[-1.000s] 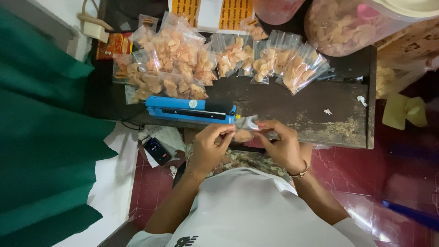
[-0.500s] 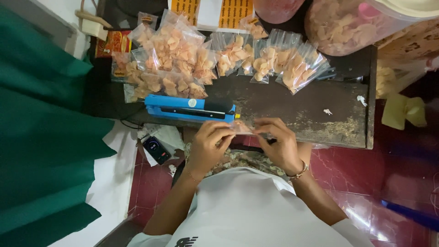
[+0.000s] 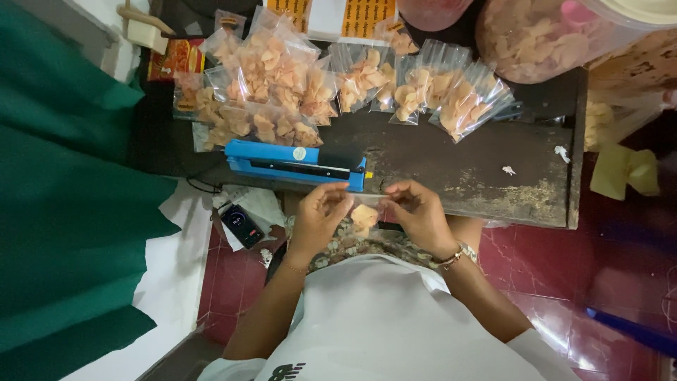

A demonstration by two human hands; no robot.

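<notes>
— From the head camera, what are the hands doing?

— The left hand (image 3: 317, 215) and the right hand (image 3: 417, 212) are both pinching the top edge of a small clear bag of chips (image 3: 364, 215), fingers clamped on the plastic, one hand at each side. The bag is hanging between them, just below the front edge of the worn table (image 3: 479, 166).

— And around them?

— A blue heat sealer (image 3: 296, 162) is lying on the table just beyond the left hand. Filled chip bags (image 3: 282, 85) are piling up behind it. A phone (image 3: 242, 226) is lying low at the left.
</notes>
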